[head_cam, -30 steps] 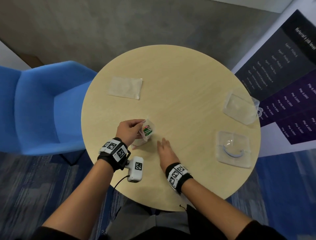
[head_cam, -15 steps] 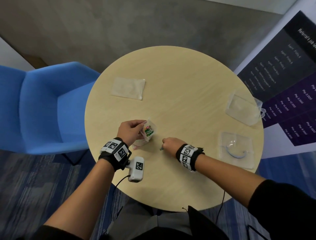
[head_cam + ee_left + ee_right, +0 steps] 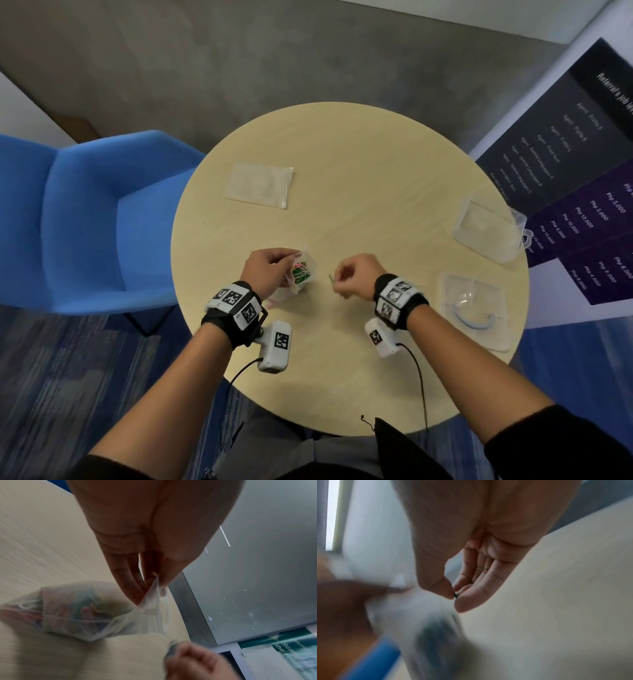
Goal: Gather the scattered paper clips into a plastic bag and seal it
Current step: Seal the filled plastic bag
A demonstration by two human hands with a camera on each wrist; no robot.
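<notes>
My left hand [image 3: 270, 270] pinches the rim of a small clear plastic bag [image 3: 301, 272] that holds several coloured paper clips, its mouth turned right. The wrist view shows the bag [image 3: 82, 612] hanging from my left fingertips [image 3: 150, 582] just over the round table [image 3: 359, 192]. My right hand [image 3: 356, 281] hovers a little to the right of the bag, thumb and forefinger pinching one small metal paper clip [image 3: 455, 595]. That clip [image 3: 330, 278] pokes out toward the bag.
A flat empty plastic bag [image 3: 258, 185] lies at the table's far left. Two clear plastic boxes sit at the right edge, one [image 3: 486, 229] further back and one [image 3: 472, 308] with a blue curved item inside. A blue chair [image 3: 85, 222] stands to the left.
My right hand lay flat on the table, then curled around a clip and has lifted it off the surface toward the bag. My left hand stays holding the bag.
</notes>
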